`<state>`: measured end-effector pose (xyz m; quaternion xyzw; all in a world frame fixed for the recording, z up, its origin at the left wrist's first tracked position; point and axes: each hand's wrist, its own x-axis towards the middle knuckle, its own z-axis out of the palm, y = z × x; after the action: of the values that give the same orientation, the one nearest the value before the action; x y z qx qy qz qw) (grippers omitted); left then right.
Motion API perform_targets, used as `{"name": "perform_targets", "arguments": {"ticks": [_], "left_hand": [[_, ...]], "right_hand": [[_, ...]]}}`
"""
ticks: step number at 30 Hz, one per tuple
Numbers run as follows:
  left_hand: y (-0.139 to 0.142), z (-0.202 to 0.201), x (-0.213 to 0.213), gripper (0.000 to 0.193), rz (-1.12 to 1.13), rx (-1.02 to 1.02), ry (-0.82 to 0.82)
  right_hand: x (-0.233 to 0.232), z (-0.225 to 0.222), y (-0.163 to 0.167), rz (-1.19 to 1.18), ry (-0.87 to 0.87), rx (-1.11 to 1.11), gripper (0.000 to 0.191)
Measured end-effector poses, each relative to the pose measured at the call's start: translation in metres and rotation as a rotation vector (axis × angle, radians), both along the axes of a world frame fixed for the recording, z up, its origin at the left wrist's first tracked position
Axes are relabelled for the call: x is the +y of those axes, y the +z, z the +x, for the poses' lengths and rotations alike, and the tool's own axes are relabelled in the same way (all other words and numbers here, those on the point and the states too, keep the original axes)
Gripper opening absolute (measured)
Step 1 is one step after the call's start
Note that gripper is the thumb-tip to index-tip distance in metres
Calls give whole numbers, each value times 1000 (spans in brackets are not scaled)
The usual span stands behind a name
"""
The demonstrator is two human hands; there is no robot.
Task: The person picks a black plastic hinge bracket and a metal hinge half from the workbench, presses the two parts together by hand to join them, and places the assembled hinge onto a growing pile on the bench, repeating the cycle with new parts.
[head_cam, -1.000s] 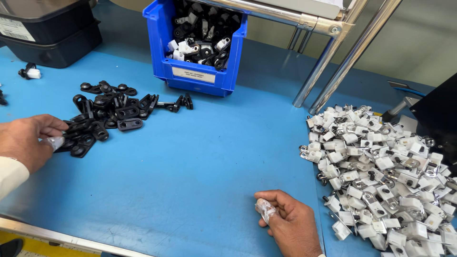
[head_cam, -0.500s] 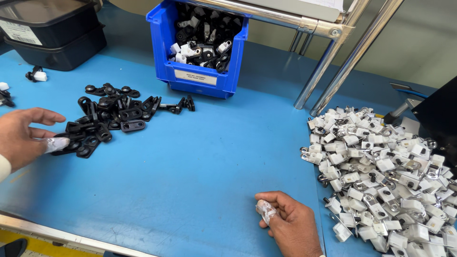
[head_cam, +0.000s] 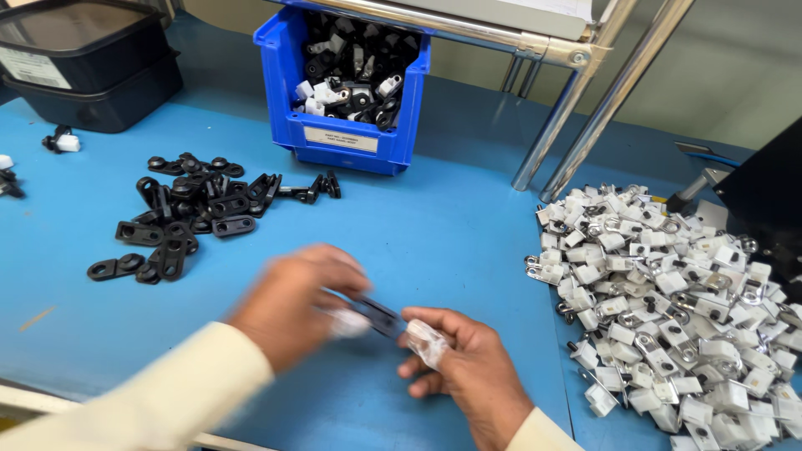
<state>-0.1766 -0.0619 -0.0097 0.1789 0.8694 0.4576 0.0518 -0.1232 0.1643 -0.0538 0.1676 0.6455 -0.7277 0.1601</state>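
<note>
My left hand [head_cam: 296,302] is blurred by motion near the front of the blue table [head_cam: 451,234] and holds a flat black bracket [head_cam: 378,316] by one end. My right hand [head_cam: 464,376] meets it just to the right, fingers closed around a small white clip [head_cam: 426,342] that touches the bracket's other end. A loose pile of black brackets [head_cam: 180,217] lies to the upper left of my hands. A large heap of white clips with metal rings [head_cam: 677,309] covers the table on the right.
A blue bin [head_cam: 342,138] of mixed black and white parts stands at the back centre. Dark trays [head_cam: 83,63] sit at the back left. Two slanted metal legs [head_cam: 576,108] rise behind the heap, and a black box [head_cam: 769,200] stands at the far right.
My left hand has left the black pile with a bracket and swung right to meet my right hand. The right hand has shifted slightly left and up with the white clip.
</note>
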Motion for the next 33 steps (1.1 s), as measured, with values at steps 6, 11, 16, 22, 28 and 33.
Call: {"name": "perform_targets", "arguments": {"ticks": [6, 11, 16, 22, 28, 33], "left_hand": [[-12, 22, 55, 37, 63, -117, -44], [-22, 30, 75, 32, 68, -191, 6], [-23, 33, 91, 27, 28, -288, -63], [-25, 43, 94, 39, 233, -684, -10], [-21, 54, 91, 41, 250, -748, 179], [-1, 63, 87, 29, -44, -620, 202]], "right_hand": [[17, 15, -6, 42, -176, -57, 26], [39, 27, -11, 185, -178, 28, 33], [46, 26, -4, 360, -94, 163, 42], [59, 16, 7, 555, 117, 312, 51], [115, -50, 42, 1514, -10, 132, 36], [145, -103, 39, 1760, 250, 198, 35]]}}
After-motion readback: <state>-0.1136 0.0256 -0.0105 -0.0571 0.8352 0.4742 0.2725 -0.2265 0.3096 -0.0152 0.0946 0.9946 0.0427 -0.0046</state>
